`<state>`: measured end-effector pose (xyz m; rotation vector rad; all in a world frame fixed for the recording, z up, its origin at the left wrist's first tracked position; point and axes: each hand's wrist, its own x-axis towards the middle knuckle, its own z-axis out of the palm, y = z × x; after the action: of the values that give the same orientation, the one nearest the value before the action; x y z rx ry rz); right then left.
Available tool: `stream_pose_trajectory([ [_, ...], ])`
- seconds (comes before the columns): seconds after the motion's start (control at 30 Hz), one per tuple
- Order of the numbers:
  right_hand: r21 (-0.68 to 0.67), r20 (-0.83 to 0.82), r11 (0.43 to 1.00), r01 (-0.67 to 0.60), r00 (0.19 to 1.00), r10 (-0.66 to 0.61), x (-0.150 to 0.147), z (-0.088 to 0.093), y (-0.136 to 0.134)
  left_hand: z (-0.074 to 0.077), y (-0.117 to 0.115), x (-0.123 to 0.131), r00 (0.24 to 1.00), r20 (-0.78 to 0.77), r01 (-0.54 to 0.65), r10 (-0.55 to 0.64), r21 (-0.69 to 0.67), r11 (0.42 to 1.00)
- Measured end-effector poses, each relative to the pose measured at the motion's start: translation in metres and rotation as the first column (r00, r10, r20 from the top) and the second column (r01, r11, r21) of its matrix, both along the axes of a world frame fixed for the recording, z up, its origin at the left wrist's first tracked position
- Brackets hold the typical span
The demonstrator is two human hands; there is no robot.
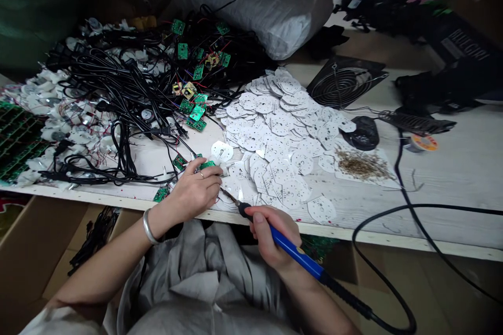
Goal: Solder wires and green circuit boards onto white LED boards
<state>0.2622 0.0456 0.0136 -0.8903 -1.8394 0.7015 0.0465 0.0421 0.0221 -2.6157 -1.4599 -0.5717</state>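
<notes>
Pale wooden plank surface (451,178), crowded: a tangle of black cables (118,94) to the left, a heap of white round circuit discs (283,131) in the middle, and a black grilled fan (341,86) behind. At the near edge the left hand (194,191) pinches a small green circuit board (206,164), its grip closed on it. The right hand (271,238) has its grip wrapped around a blue-handled soldering iron (298,256), whose tip is just beside that board. Pale lettering on a black case (467,47) far right is too blurred to read.
</notes>
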Motion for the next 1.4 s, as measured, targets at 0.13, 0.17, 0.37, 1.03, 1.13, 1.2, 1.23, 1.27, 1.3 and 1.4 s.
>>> stream_pose_trajectory([
  [0.13,-0.004,0.006,1.0,0.025,1.0,-0.025,0.001,0.003,0.0,0.001,0.0,0.0,1.0,-0.007,-0.004,0.004,-0.009,1.0],
  [0.17,-0.007,0.009,0.999,0.032,0.999,-0.031,0.001,0.003,0.0,0.001,0.0,0.0,1.0,-0.007,-0.003,0.002,-0.01,1.0],
  [0.37,-0.001,0.008,1.0,0.017,1.0,-0.017,0.001,0.002,0.001,0.003,0.0,0.001,1.0,0.007,0.008,-0.008,0.012,1.0],
  [1.03,-0.107,-0.276,0.985,0.138,0.947,-0.163,0.004,-0.018,-0.01,0.0,-0.001,-0.002,0.999,0.021,0.035,-0.035,-0.012,0.999],
  [1.13,-0.001,-0.283,0.995,0.104,0.954,-0.1,-0.001,-0.024,-0.005,0.005,-0.002,0.0,0.999,0.013,0.036,-0.036,-0.003,0.999],
  [1.2,0.055,-0.259,0.995,0.08,0.964,-0.064,-0.002,-0.027,-0.001,0.012,-0.007,0.001,1.0,0.026,0.016,-0.016,0.018,1.0],
  [1.23,0.081,-0.254,0.994,0.072,0.966,-0.05,-0.002,-0.028,0.0,0.016,-0.011,0.001,0.999,0.049,-0.001,0.0,0.033,0.999],
  [1.27,0.101,-0.253,0.993,0.069,0.967,-0.041,-0.001,-0.03,0.001,0.021,-0.016,-0.001,0.996,0.091,-0.029,0.024,0.058,0.998],
  [1.3,0.113,-0.253,0.991,0.067,0.967,-0.036,0.0,-0.032,0.002,0.025,-0.022,-0.004,0.987,0.149,-0.079,0.065,0.088,0.993],
  [1.4,0.122,-0.261,0.99,0.073,0.965,-0.039,0.001,-0.037,0.002,0.034,-0.037,-0.019,0.872,0.385,-0.385,0.304,0.155,0.91],
])
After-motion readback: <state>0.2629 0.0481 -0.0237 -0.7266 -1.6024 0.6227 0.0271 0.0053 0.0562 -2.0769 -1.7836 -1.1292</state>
